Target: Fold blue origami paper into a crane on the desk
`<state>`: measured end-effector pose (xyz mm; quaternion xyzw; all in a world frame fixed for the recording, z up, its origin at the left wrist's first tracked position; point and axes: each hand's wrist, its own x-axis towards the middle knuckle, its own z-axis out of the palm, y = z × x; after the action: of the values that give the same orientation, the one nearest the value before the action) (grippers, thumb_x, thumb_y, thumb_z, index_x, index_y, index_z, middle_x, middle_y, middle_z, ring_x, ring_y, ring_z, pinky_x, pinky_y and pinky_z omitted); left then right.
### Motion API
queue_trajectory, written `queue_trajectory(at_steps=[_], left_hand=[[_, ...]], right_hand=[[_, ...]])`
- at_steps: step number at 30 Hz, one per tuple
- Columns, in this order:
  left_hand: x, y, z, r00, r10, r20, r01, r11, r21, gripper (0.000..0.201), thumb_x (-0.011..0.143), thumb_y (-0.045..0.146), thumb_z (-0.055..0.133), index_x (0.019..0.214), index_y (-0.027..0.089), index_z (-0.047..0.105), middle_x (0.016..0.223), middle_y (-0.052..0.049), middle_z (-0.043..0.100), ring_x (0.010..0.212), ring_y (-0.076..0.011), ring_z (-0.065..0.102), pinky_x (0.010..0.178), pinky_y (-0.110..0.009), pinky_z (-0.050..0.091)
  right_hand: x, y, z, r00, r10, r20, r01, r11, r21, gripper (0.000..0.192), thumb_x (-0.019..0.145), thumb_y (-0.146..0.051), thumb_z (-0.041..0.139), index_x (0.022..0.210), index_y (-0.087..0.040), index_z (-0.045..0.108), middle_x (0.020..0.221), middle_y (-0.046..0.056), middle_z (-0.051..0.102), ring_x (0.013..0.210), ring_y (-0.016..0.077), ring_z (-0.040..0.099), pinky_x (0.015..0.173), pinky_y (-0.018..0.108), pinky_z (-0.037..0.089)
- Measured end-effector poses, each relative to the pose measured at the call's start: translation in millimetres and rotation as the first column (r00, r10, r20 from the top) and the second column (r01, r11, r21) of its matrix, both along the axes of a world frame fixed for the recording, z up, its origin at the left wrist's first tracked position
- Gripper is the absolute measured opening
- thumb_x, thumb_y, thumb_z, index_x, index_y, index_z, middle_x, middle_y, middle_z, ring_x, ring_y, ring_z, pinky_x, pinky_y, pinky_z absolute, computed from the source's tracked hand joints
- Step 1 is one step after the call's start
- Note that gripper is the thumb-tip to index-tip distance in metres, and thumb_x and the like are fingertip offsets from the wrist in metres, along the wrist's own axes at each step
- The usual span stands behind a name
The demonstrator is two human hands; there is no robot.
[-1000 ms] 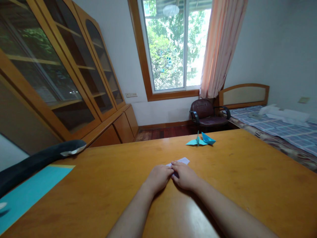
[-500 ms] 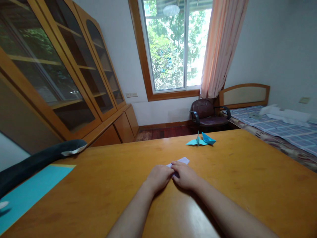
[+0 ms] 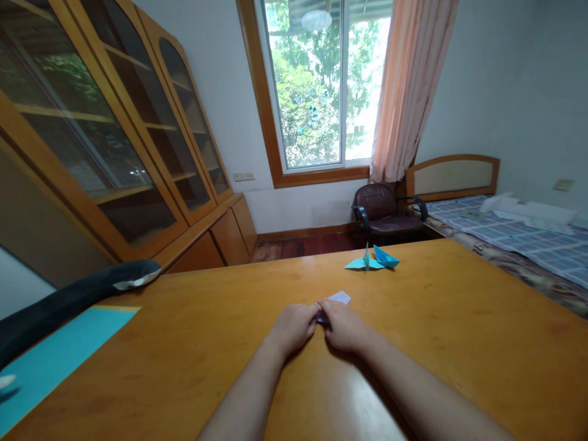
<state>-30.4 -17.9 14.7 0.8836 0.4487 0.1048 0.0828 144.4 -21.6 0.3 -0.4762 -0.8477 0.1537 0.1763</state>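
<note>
A small folded piece of pale purple paper [image 3: 340, 297] lies between my hands, low over the middle of the table. My left hand [image 3: 296, 327] is closed on its near left part, fingers curled and partly hidden. From the right, my right hand [image 3: 342, 324] grips the same paper, its fingers reaching across the top close to the left fingertips. One pointed end of the paper sticks out beyond the right fingers. Most of the folded part is covered by the hands.
On the wooden table [image 3: 206, 343], a blue paper crane [image 3: 366, 262] and a blue paper boat [image 3: 386, 257] stand near the far edge. A turquoise sheet [image 3: 68, 352] and a dark plush-like object [image 3: 92, 286] lie at left. An armchair [image 3: 383, 208] stands beyond.
Both hands have shifted slightly about the paper. More of its darker purple near side now shows between them, and less of the pale strip at the left.
</note>
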Motion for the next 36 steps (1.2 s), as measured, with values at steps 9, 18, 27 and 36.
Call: queue_trajectory(at_steps=[9,18,27,36], left_hand=[[-1,-2,1.6,1.0,0.022,0.008,-0.022,1.0,0.009,0.021,0.087,0.019,0.044,0.099,0.021,0.062,0.094,-0.006,0.07,0.085,-0.0208,0.064,0.074,-0.029,0.046],[0,1,-6.3,0.991,0.039,0.128,-0.038,0.999,-0.011,0.027,0.093,0.023,0.037,0.093,0.021,0.064,0.093,-0.005,0.07,0.085,-0.0194,0.063,0.075,-0.028,0.044],[8,0,-9.0,0.978,0.068,0.198,-0.063,0.997,-0.034,0.025,0.091,0.021,0.04,0.09,0.022,0.065,0.089,-0.005,0.069,0.081,-0.0191,0.06,0.072,-0.028,0.04],[8,3,-17.4,0.97,0.129,0.206,-0.126,0.992,-0.03,0.024,0.09,0.018,0.04,0.088,0.019,0.064,0.089,-0.006,0.063,0.082,-0.0178,0.057,0.073,-0.027,0.04]], right_hand=[[-1,3,2.0,0.983,-0.117,0.14,0.107,0.991,0.078,0.022,0.087,-0.019,0.042,0.087,-0.018,0.064,0.091,0.01,0.068,0.082,0.0203,0.06,0.07,0.029,0.035],[1,1,7.1,0.972,-0.202,0.118,0.164,0.949,0.271,0.018,0.084,-0.015,0.047,0.075,-0.018,0.063,0.079,0.006,0.067,0.075,0.0185,0.056,0.069,0.031,0.029],[1,2,6.3,0.987,-0.158,-0.033,0.157,0.887,0.435,0.013,0.081,-0.013,0.054,0.071,-0.018,0.061,0.078,0.005,0.064,0.079,0.0181,0.05,0.08,0.033,0.026],[-1,3,5.7,0.984,-0.164,-0.072,0.179,0.866,0.468,0.014,0.082,-0.011,0.054,0.073,-0.018,0.062,0.086,0.005,0.064,0.085,0.0183,0.048,0.08,0.033,0.026]])
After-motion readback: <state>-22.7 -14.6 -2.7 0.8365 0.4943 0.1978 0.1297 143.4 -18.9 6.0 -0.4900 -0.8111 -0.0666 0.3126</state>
